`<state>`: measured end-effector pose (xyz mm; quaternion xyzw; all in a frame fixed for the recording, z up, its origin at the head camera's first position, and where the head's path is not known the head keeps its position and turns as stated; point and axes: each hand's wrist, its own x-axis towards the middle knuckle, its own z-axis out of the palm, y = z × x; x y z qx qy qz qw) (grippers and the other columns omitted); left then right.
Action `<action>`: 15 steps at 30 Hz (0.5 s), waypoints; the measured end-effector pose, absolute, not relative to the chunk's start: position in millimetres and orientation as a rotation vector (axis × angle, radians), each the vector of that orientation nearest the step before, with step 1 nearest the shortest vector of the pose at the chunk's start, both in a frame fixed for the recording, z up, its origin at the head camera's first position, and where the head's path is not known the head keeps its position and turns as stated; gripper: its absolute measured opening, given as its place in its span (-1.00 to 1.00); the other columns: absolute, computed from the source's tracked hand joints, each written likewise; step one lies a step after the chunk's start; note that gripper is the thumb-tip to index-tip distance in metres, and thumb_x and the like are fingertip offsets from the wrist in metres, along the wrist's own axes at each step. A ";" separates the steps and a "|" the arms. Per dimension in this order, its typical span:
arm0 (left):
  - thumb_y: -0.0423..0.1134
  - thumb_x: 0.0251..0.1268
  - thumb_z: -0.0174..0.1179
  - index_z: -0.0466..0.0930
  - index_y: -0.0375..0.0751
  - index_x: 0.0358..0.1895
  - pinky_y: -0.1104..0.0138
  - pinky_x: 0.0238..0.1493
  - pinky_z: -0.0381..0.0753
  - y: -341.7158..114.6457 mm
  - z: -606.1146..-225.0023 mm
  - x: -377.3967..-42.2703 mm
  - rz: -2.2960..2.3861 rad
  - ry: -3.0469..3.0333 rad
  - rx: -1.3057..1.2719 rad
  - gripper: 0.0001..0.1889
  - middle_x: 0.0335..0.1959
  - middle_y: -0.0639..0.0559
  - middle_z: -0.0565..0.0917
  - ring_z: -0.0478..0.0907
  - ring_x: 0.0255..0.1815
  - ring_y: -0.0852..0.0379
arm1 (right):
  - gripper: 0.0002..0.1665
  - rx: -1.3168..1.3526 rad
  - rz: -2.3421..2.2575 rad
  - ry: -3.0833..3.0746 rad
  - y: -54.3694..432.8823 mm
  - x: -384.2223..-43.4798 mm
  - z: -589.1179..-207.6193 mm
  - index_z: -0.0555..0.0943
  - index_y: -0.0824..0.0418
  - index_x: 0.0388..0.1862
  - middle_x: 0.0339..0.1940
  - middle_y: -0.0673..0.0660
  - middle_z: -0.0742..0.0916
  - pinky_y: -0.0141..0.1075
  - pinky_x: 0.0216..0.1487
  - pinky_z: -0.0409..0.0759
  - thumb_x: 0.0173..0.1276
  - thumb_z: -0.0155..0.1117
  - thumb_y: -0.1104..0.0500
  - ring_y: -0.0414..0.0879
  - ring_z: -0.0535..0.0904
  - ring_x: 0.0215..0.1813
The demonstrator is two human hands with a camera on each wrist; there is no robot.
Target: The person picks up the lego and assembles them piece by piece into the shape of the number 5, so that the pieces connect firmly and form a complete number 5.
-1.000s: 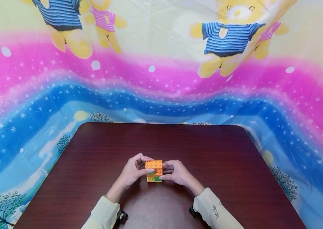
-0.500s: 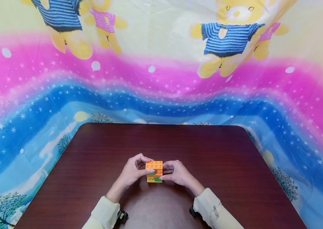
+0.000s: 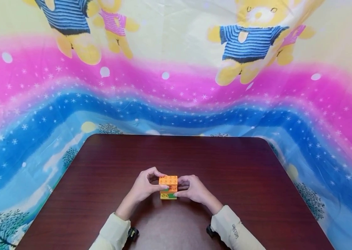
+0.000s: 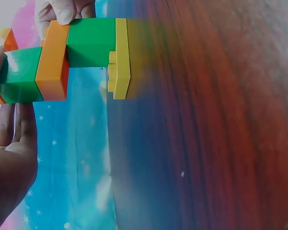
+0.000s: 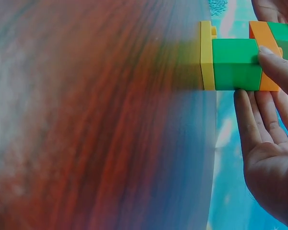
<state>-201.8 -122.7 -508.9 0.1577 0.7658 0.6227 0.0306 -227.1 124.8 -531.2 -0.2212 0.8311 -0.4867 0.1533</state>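
A stack of toy building blocks stands upright between my hands at the middle of the table. Its bottom is a thin yellow plate [image 4: 122, 67], right at the tabletop. Above this come a lower green block [image 5: 235, 64], set to the right, an orange brick [image 4: 53, 72], an upper green block [image 4: 24, 72], set to the left, and a top orange brick [image 3: 168, 180]. My left hand [image 3: 144, 184] grips the upper part, thumb in front and fingers behind. The right hand [image 3: 194, 189] holds the lower part, thumb at the seam of lower green block and orange brick.
The dark brown table [image 3: 116, 152] has a glossy wood-grain top with rounded far corners. A patterned cloth [image 3: 169, 93] with printed bears hangs behind it and along its sides. A small black device [image 3: 133, 233] sits at the left sleeve cuff.
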 end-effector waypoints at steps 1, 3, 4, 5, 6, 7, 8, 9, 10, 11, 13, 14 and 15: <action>-0.30 0.10 0.58 0.63 -0.22 -0.13 0.34 -0.03 0.72 -122.6 -509.3 -201.8 1.922 2.351 0.482 -0.67 0.04 -0.14 0.77 0.75 -0.01 0.01 | -0.60 -0.638 -1.394 2.385 125.0 -227.1 -531.4 0.75 0.15 0.04 0.00 0.09 0.81 -0.15 0.07 0.73 0.22 0.61 0.20 -0.06 0.77 0.04; -0.30 0.10 0.58 0.63 -0.24 -0.12 0.33 -0.02 0.72 -122.6 -509.6 -201.5 1.931 2.333 0.479 -0.66 0.04 -0.15 0.76 0.75 0.00 0.00 | -0.60 -0.640 -1.383 2.397 125.5 -226.9 -531.2 0.75 0.14 0.04 0.00 0.08 0.82 -0.15 0.08 0.73 0.22 0.61 0.19 -0.07 0.77 0.03; -0.31 0.10 0.58 0.63 -0.24 -0.12 0.33 -0.02 0.72 -122.7 -509.6 -201.6 1.931 2.330 0.480 -0.66 0.05 -0.15 0.76 0.75 0.00 -0.01 | -0.60 -0.639 -1.382 2.399 125.6 -226.9 -530.9 0.75 0.14 0.04 -0.01 0.08 0.81 -0.15 0.08 0.73 0.22 0.61 0.19 -0.07 0.77 0.03; -0.31 0.10 0.58 0.63 -0.24 -0.12 0.32 -0.01 0.72 -122.7 -509.4 -201.6 1.934 2.326 0.480 -0.66 0.05 -0.15 0.76 0.75 0.00 -0.02 | -0.60 -0.640 -1.381 2.399 125.6 -227.0 -530.5 0.75 0.14 0.04 0.00 0.08 0.81 -0.14 0.08 0.73 0.22 0.61 0.19 -0.07 0.77 0.03; -0.31 0.09 0.58 0.63 -0.23 -0.12 0.31 0.00 0.72 -122.8 -508.5 -201.3 1.935 2.326 0.481 -0.66 0.05 -0.14 0.76 0.74 0.01 -0.02 | -0.60 -0.638 -1.385 2.394 125.4 -227.1 -530.1 0.75 0.14 0.05 0.00 0.08 0.81 -0.14 0.08 0.73 0.22 0.61 0.19 -0.06 0.77 0.03; -0.32 0.09 0.58 0.63 -0.23 -0.12 0.31 0.00 0.72 -122.9 -507.9 -201.3 1.935 2.329 0.487 -0.66 0.05 -0.14 0.77 0.74 0.01 -0.03 | -0.60 -0.639 -1.381 2.397 125.4 -227.2 -529.7 0.75 0.14 0.05 0.00 0.08 0.81 -0.13 0.09 0.73 0.23 0.61 0.19 -0.06 0.77 0.03; -0.32 0.09 0.58 0.64 -0.23 -0.12 0.30 0.01 0.72 -122.9 -507.3 -201.3 1.934 2.331 0.489 -0.66 0.04 -0.14 0.77 0.74 0.01 -0.03 | -0.60 -0.638 -1.382 2.396 125.1 -227.3 -529.2 0.74 0.14 0.05 0.00 0.08 0.81 -0.12 0.09 0.72 0.23 0.60 0.19 -0.06 0.77 0.04; -0.32 0.10 0.58 0.64 -0.22 -0.12 0.30 0.01 0.72 -122.9 -506.7 -201.3 1.931 2.336 0.492 -0.67 0.04 -0.13 0.77 0.74 0.01 -0.03 | -0.60 -0.638 -1.381 2.396 124.8 -227.4 -528.9 0.74 0.13 0.05 0.01 0.08 0.81 -0.11 0.10 0.72 0.23 0.60 0.19 -0.06 0.77 0.04; -0.32 0.10 0.58 0.64 -0.22 -0.12 0.30 0.02 0.72 -123.0 -506.4 -201.3 1.927 2.339 0.494 -0.67 0.04 -0.13 0.77 0.74 0.01 -0.03 | -0.60 -0.637 -1.381 2.395 124.7 -227.5 -528.8 0.74 0.13 0.05 0.01 0.08 0.81 -0.09 0.11 0.72 0.23 0.60 0.19 -0.05 0.77 0.04; -0.32 0.10 0.58 0.64 -0.22 -0.12 0.31 0.02 0.72 -123.1 -506.4 -201.5 1.923 2.340 0.496 -0.67 0.04 -0.14 0.76 0.74 0.01 -0.03 | -0.60 -0.639 -1.381 2.396 124.5 -227.6 -528.8 0.74 0.13 0.05 0.01 0.08 0.81 -0.09 0.11 0.72 0.23 0.60 0.19 -0.05 0.77 0.04; -0.32 0.11 0.57 0.64 -0.23 -0.12 0.32 0.02 0.72 -123.4 -507.1 -201.2 1.924 2.334 0.497 -0.67 0.05 -0.14 0.76 0.74 0.01 -0.02 | -0.60 -0.635 -1.366 2.407 124.5 -227.0 -529.2 0.74 0.11 0.06 0.01 0.07 0.81 -0.10 0.11 0.72 0.24 0.60 0.17 -0.07 0.77 0.04; -0.32 0.10 0.57 0.64 -0.23 -0.12 0.31 0.02 0.72 -123.5 -508.0 -200.7 1.926 2.331 0.494 -0.67 0.05 -0.14 0.76 0.74 0.01 -0.01 | -0.60 -0.632 -1.363 2.407 124.5 -226.4 -529.6 0.74 0.11 0.06 0.01 0.06 0.81 -0.11 0.11 0.72 0.24 0.60 0.17 -0.07 0.77 0.04; -0.32 0.10 0.57 0.64 -0.22 -0.12 0.30 0.02 0.72 -123.6 -509.1 -200.0 1.926 2.330 0.492 -0.67 0.05 -0.14 0.76 0.74 0.01 -0.01 | -0.59 -0.631 -1.364 2.402 124.5 -225.6 -530.1 0.74 0.12 0.07 0.02 0.07 0.81 -0.11 0.10 0.72 0.24 0.60 0.17 -0.07 0.77 0.04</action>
